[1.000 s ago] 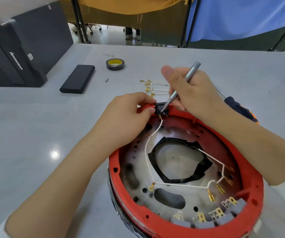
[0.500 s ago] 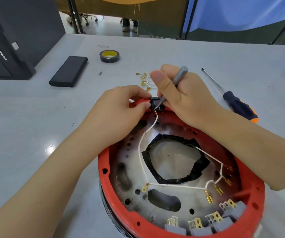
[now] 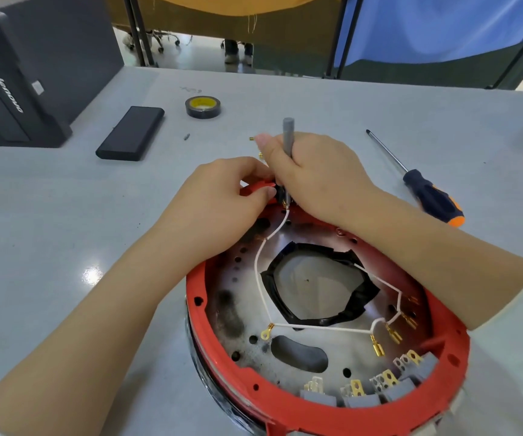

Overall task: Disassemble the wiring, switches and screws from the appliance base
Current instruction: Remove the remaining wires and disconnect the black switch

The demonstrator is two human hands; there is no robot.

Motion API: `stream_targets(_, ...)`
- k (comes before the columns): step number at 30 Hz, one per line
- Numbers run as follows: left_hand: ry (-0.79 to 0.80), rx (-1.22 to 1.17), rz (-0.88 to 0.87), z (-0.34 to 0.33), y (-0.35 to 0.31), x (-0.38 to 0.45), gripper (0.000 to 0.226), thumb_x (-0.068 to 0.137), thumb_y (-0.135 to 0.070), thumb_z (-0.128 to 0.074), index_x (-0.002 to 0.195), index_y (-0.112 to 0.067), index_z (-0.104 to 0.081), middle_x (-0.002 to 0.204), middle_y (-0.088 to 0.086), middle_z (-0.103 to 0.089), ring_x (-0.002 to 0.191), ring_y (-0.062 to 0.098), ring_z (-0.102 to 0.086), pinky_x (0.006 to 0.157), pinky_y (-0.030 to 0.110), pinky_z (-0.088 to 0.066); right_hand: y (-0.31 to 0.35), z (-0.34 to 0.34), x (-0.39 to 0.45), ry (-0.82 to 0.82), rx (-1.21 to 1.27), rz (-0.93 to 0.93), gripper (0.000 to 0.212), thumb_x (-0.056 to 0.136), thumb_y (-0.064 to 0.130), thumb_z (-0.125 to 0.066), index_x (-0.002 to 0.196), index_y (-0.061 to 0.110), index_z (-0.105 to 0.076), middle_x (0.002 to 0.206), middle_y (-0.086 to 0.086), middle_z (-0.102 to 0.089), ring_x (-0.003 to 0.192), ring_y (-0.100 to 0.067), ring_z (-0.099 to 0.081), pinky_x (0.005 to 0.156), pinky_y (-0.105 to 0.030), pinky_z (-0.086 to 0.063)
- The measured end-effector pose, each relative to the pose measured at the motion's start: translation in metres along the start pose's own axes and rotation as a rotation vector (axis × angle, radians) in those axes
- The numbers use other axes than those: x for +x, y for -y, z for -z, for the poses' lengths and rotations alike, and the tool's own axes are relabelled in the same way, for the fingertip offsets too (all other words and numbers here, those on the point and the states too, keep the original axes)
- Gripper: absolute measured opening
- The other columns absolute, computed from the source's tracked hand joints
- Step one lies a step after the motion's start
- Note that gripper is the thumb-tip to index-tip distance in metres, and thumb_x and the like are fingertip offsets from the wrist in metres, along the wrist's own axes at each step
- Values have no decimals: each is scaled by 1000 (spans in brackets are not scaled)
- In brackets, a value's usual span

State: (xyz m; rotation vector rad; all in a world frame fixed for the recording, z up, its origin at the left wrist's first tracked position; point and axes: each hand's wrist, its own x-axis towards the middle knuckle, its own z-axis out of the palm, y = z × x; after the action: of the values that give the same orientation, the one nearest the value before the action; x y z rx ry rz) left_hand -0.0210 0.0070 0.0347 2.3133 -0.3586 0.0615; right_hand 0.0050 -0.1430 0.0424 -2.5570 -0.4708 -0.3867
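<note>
Now small driver (image 3: 288,133) stands upright, no longer slanted; my right hand (image 3: 313,174) grips it, tip at far switch (image 3: 280,196). Left hand (image 3: 222,196) pinches base (image 3: 285,401) rim there. White wire (image 3: 261,278) remains attached.

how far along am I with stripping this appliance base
Done: some loose wires with gold terminals lie on the table beyond your hands. In hand: your right hand works a grey tool at the black part on the far rim, which your left hand steadies. Left: the white wire harness and the grey switches still sit in the red base.
</note>
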Motion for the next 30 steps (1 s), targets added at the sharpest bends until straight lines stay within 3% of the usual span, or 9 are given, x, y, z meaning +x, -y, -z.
stream_targets(4, 0, -9, 7, 0, 1, 1, 18, 91, -28, -58, 104, -36, -67, 88, -28, -60, 87, -7, -59, 75, 9, -41, -7, 6, -7, -121, 407, -53, 50, 102, 39, -36, 59, 17, -46, 43, 16, -50, 45, -3, -49, 52, -16, -36)
stream_targets(6, 0, -11, 5, 0, 1, 1, 18, 91, -28, -58, 105, -35, -67, 92, -26, -62, 88, -7, -59, 77, 9, -41, -10, 6, -9, -119, 474, -32, 47, 102, 35, -38, 60, 16, -45, 43, 18, -48, 43, -1, -48, 47, -10, -33)
stream_targets(10, 5, -10, -3, 0, 1, 0, 19, 91, -28, -57, 107, -35, -66, 97, -23, -65, 88, -8, -58, 77, 10, -41, -9, 2, -11, -100, 400, 15, 49, 100, 37, -40, 68, 1, -48, 47, 10, -49, 47, -5, -50, 49, -12, -33)
stream_targets(14, 4, -4, -7, 1, 3, 1, 19, 91, -30, -57, 107, -36, -66, 95, -24, -64, 88, -9, -58, 74, 8, -41, -8, 4, -15, -148, 257, 120, 51, 98, 44, -35, 68, 4, -46, 55, -11, -50, 54, -19, -47, 52, -25, -36)
stream_targets(17, -2, 0, -7, 1, 3, 0, 19, 91, -29, -57, 106, -36, -66, 85, -29, -59, 88, -10, -57, 72, 6, -39, -6, 3, -19, -177, 86, 215, 39, 95, 49, -29, 62, 26, -30, 47, 3, -36, 51, -15, -41, 49, -19, -32)
stream_targets(21, -4, 10, -22, -1, 2, 0, 19, 91, -29, -56, 105, -36, -67, 84, -29, -60, 88, -10, -57, 70, 5, -37, -4, 0, -21, -220, 24, 285, 35, 96, 44, -31, 65, 32, -21, 46, 9, -26, 44, -8, -35, 48, -13, -28)
stream_targets(25, -4, 4, -12, -1, 3, 0, 19, 91, -29, -57, 107, -36, -66, 87, -27, -61, 89, -6, -59, 71, 6, -38, -4, -1, -15, -184, 171, 169, 39, 99, 40, -34, 63, 26, -34, 51, 2, -41, 50, -16, -43, 51, -19, -33)
stream_targets(27, -4, 0, -11, 0, 3, 1, 20, 91, -28, -57, 108, -35, -67, 91, -25, -62, 91, -1, -60, 74, 8, -39, -5, 0, -10, -155, 253, 79, 44, 100, 36, -37, 65, 12, -45, 56, -6, -49, 54, -18, -48, 57, -33, -42)
stream_targets(30, -1, 12, -13, 0, 2, 0, 20, 91, -28, -57, 108, -35, -66, 85, -29, -57, 91, 0, -60, 73, 6, -38, -5, 4, -2, -62, 287, 11, 47, 101, 39, -37, 62, 14, -47, 49, 9, -48, 52, -11, -48, 59, -33, -43)
